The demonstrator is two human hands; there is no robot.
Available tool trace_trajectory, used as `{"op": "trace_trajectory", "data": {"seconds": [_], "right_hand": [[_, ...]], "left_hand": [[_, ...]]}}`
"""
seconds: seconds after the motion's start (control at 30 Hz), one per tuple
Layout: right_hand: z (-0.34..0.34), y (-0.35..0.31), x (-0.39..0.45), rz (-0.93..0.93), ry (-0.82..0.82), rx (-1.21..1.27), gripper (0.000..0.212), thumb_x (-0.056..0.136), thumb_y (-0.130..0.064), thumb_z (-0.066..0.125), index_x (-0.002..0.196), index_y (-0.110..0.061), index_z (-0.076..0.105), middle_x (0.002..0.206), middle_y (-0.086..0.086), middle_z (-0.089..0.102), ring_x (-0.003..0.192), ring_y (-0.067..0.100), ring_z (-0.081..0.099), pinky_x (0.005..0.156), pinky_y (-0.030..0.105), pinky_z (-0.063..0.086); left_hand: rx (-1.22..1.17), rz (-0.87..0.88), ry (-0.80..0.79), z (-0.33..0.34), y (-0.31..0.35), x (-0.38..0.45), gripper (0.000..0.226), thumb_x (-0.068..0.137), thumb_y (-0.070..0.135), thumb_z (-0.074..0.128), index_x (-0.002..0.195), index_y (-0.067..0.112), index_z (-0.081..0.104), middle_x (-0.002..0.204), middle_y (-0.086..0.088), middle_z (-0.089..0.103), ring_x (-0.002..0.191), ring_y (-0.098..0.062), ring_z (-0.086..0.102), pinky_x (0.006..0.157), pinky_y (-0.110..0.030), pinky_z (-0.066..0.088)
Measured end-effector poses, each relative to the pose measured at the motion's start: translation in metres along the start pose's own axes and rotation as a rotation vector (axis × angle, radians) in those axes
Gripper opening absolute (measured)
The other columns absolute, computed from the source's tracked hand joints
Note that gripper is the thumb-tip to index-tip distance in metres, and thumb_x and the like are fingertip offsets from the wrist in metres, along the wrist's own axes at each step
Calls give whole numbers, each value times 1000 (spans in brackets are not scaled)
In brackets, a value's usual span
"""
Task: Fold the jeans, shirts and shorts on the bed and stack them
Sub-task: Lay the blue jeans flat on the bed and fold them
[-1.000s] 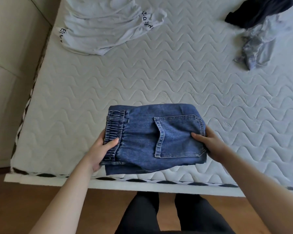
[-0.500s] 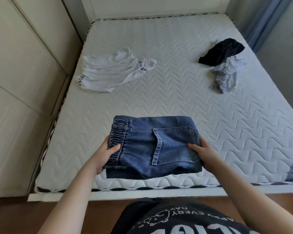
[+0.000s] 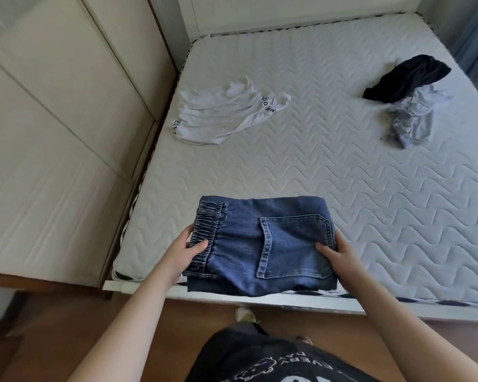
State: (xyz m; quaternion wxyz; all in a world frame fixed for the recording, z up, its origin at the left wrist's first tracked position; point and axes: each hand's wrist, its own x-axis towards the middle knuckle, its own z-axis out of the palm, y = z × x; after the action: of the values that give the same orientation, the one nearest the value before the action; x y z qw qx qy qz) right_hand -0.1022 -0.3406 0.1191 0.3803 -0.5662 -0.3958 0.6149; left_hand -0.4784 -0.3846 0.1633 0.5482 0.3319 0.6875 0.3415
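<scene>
Gripping folded jeans (image 3: 262, 244), likely heavy yet floppy, by both ends, left hand (image 3: 181, 253) and right hand (image 3: 340, 256), near bed (image 3: 329, 172) edge.

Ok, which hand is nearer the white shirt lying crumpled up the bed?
Left. The left hand grips the folded jeans at the waistband, below the white shirt; the right hand grips the opposite edge, farther away.
</scene>
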Motion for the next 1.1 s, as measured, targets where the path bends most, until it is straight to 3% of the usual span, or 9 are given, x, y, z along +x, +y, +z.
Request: {"op": "trace_trajectory", "data": {"seconds": [0.07,0.13,0.27,0.37,0.63,0.8,0.93,1.03,1.1], "right_hand": [[10,3,3,10,-13,-12,42,92,-4,61,124,-30,60,111,-2,73,99,17,70,81,35,57],[23,3,7,35,-5,-6,41,93,-4,61,125,-29,59,109,-3,73,97,16,71,76,30,58],[68,4,22,68,11,-20,39,93,-7,62,116,-38,61,105,-7,74,92,13,72,69,24,58],[117,9,41,93,20,-40,37,92,-9,63,111,-41,62,105,-7,73,92,14,71,71,29,59],[276,28,85,213,193,-37,40,88,-12,67,111,-44,64,103,-7,74,90,14,71,62,22,57],[329,37,112,292,236,-26,40,91,-20,67,127,-36,58,110,-5,71,90,14,71,62,24,57],[344,52,145,353,154,-56,47,94,-16,61,135,-37,52,116,-6,68,101,20,67,69,26,58],[347,74,179,354,132,-56,49,93,-9,58,132,-40,55,119,-6,69,106,21,65,79,33,58],[348,90,201,368,152,-32,48,94,-11,58,124,-47,59,117,-10,69,107,20,65,86,37,57]], "left_hand": [[-1,15,16,-10,-4,0,53,89,23,71,130,45,46,106,10,73,95,-12,71,68,-25,57],[-6,18,29,-20,-8,5,51,89,23,71,128,46,47,105,12,73,94,-12,71,68,-25,57],[-8,5,24,-60,-16,26,47,89,29,70,120,56,48,104,10,73,91,-14,72,69,-29,59],[-19,-5,26,-106,-25,55,51,89,29,70,129,50,45,104,8,74,90,-14,72,69,-29,59],[-34,-103,-34,-233,-52,127,57,91,30,68,139,42,39,118,9,66,96,-10,70,73,-25,57],[-165,-249,-96,-274,-51,183,61,86,9,72,132,41,45,114,-6,69,94,-24,72,69,-36,58],[-74,-280,-173,-279,-67,226,76,82,0,72,138,39,40,116,-7,68,96,-24,71,71,-37,59],[-31,-260,-141,-278,-91,256,71,84,9,71,140,41,40,120,1,66,104,-23,68,89,-46,55],[-66,-253,-113,-281,-108,273,65,87,13,69,135,48,43,121,5,66,108,-20,66,91,-46,54]]}}
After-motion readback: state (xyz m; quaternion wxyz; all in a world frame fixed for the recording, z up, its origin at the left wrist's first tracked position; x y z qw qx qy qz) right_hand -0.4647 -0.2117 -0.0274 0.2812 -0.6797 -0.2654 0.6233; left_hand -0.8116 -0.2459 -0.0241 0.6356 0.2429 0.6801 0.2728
